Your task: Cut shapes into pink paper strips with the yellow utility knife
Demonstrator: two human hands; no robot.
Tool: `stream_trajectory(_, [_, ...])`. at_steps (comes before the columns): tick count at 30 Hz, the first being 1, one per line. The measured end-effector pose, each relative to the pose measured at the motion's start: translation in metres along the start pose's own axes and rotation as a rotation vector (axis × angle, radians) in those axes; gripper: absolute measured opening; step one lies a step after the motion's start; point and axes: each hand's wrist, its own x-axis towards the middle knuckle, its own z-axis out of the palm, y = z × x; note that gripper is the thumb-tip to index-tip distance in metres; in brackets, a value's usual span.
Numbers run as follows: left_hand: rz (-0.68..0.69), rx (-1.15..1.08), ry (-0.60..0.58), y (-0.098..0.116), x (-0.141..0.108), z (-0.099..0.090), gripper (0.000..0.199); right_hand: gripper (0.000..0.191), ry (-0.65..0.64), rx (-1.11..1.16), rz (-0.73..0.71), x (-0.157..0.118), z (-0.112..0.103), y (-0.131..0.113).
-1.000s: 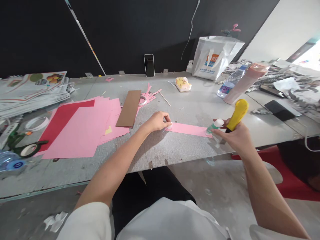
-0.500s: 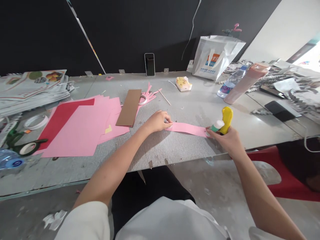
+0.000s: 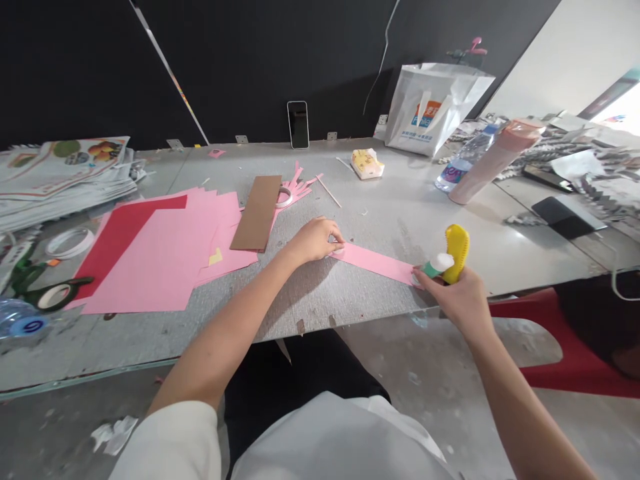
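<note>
A pink paper strip (image 3: 376, 263) stretches between my hands over the table's near part. My left hand (image 3: 316, 240) pinches its left end between thumb and fingertips. At the strip's right end is my right hand (image 3: 457, 288), its thumb tip on the paper. Between thumb and fingers it also has a glue stick (image 3: 434, 266) with a green label and white end. Behind the glue stick a yellow utility knife (image 3: 457, 252) stands up out of the same hand. How the fingers wrap round the two is partly hidden.
Pink sheets (image 3: 145, 263) and brown cardboard (image 3: 257, 212) lie left. Scissors (image 3: 55, 293), tape (image 3: 69, 243) and newspapers (image 3: 65, 177) are further left. A phone (image 3: 299, 125) leans on the wall. A tissue pack (image 3: 367, 164), white bag (image 3: 435, 110), bottle (image 3: 465, 160) and pink tumbler (image 3: 495, 163) stand behind.
My right hand has moved slightly toward me and right with the glue stick and knife, so the strip's right end slants lower. My left hand stays at the left end.
</note>
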Motion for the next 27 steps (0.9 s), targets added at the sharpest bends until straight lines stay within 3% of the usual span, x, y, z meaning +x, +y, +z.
stream_trajectory(9, [0.021, 0.0, -0.086, 0.009, -0.001, -0.01, 0.015, 0.048, 0.099, -0.01, 0.069, -0.063, 0.007, -0.015])
stream_trajectory(19, [-0.06, 0.072, -0.106, 0.002, -0.005, -0.011, 0.019, 0.051, 0.118, 0.036, 0.086, -0.089, 0.013, -0.019])
stream_trajectory(23, [-0.038, 0.085, -0.09, 0.001, -0.005, -0.01, 0.019, 0.051, 0.142, 0.151, 0.032, -0.071, 0.003, -0.026])
stream_trajectory(27, [-0.009, 0.081, -0.062, 0.001, -0.005, -0.008, 0.02, 0.042, 0.096, 0.108, -0.102, 0.001, -0.005, -0.03])
